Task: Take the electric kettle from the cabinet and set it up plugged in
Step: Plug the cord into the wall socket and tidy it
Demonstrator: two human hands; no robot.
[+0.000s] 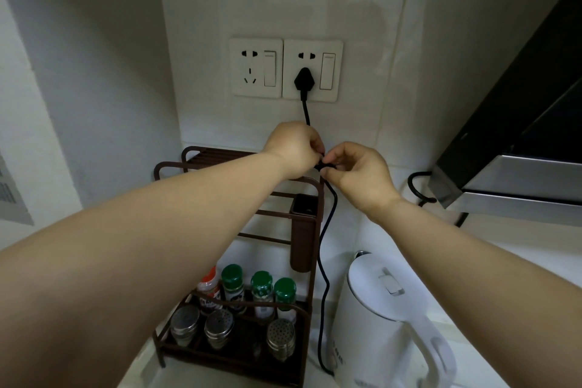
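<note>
Kettle (378,318) right of spice rack (239,353)

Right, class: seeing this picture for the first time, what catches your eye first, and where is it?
Two hands, left and right, meet mid-frame, pinching a black cord. Above them its plug sits in the right wall socket. The white kettle stands lower right, beside a spice rack.

A brown wire rack (239,353) is seen on the tabletop (535,249), stocked with green-capped spice jars (262,291) and metal shakers (185,324). A range hood (516,148) is pictured at right.
</note>
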